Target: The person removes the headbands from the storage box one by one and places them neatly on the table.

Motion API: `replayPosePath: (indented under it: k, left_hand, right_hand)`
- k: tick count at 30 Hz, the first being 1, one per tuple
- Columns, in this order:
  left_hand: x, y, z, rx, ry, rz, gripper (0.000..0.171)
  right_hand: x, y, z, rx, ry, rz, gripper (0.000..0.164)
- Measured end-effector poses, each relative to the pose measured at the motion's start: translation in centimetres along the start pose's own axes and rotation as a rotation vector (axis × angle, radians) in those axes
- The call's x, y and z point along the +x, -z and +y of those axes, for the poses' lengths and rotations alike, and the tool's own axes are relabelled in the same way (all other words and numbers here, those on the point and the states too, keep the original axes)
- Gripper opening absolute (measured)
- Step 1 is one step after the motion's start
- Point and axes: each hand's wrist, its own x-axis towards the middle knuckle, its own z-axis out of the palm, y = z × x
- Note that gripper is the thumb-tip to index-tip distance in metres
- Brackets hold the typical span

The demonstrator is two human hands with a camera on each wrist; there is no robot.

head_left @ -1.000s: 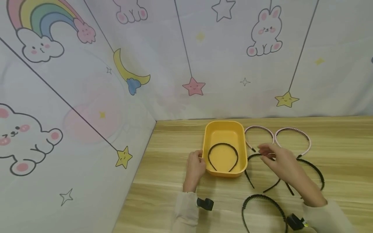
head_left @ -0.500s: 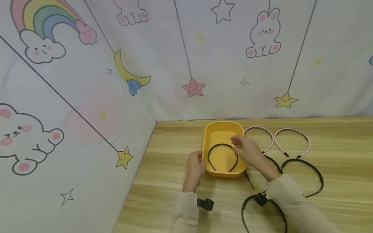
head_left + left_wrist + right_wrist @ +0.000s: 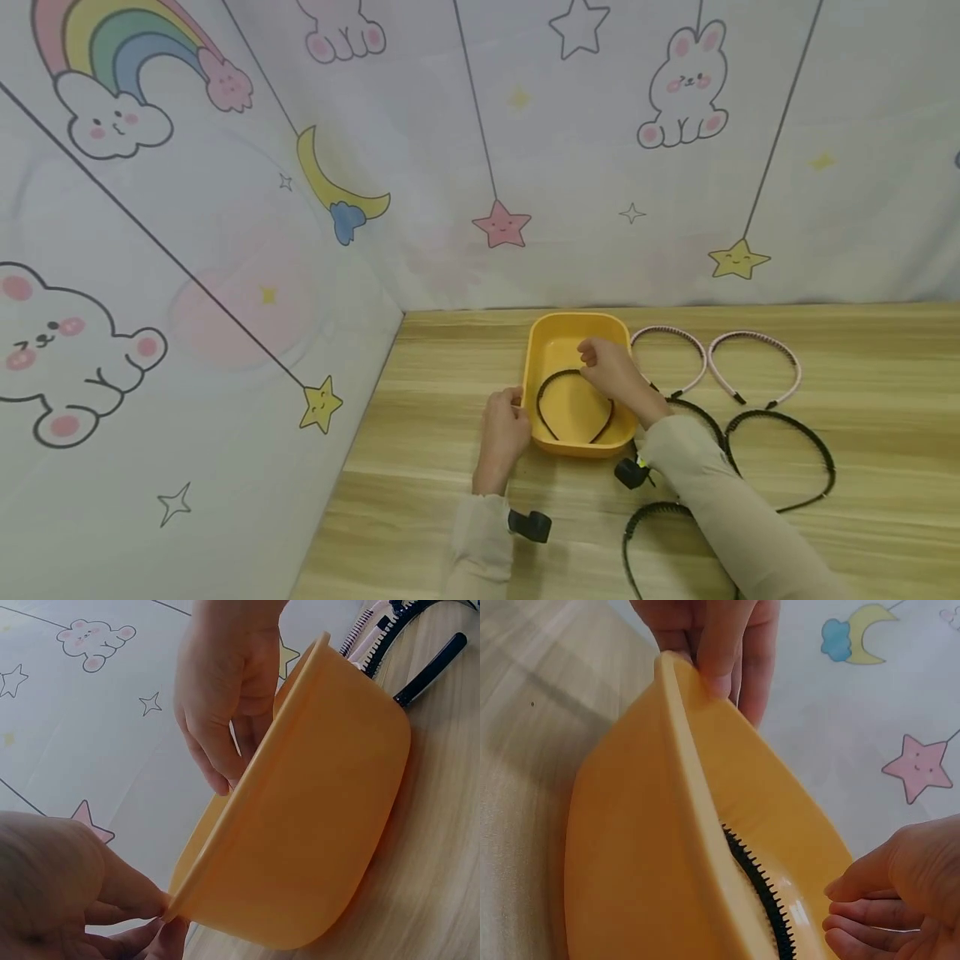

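My left hand (image 3: 502, 429) pinches the left rim of a yellow plastic bin (image 3: 322, 810), thumb and fingers on either side of its edge in the right wrist view. Inside the bin lies a thin black toothed headband (image 3: 759, 889), its arc toward the back. Over the bin hovers my right hand (image 3: 618, 375), fingers loosely bent above the headband's top, with nothing between them. In the right wrist view the fingertips (image 3: 840, 909) are apart from the headband.
Two pink headbands (image 3: 755, 335) lie at the back right of the wooden table (image 3: 405, 467). Several black headbands (image 3: 831, 458) lie in front of them, partly under the right sleeve (image 3: 712, 483). A printed cloth wall (image 3: 585, 267) stands behind and to the left.
My right hand has moved left from above the headbands on the table to over the bin. The left hand stays at the bin's rim.
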Motion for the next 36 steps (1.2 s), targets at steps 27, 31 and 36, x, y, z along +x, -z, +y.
replayPosePath:
  k: [27,31,36]
  left_hand:
    - [-0.1,0.0,0.2,0.009,-0.01,0.009,0.035]
    - [-0.1,0.0,0.1,0.004,-0.009,0.009,0.035]
    - [-0.1,0.0,-0.1,-0.004,-0.014,0.01,0.036]
  right_hand:
    - [2.2,-0.9,1.1,-0.113,-0.121,-0.083,0.029]
    - [2.2,-1.0,0.9,-0.149,-0.104,-0.093,0.026]
    - [1.9,-1.1,0.9,-0.139,-0.076,-0.095,0.026]
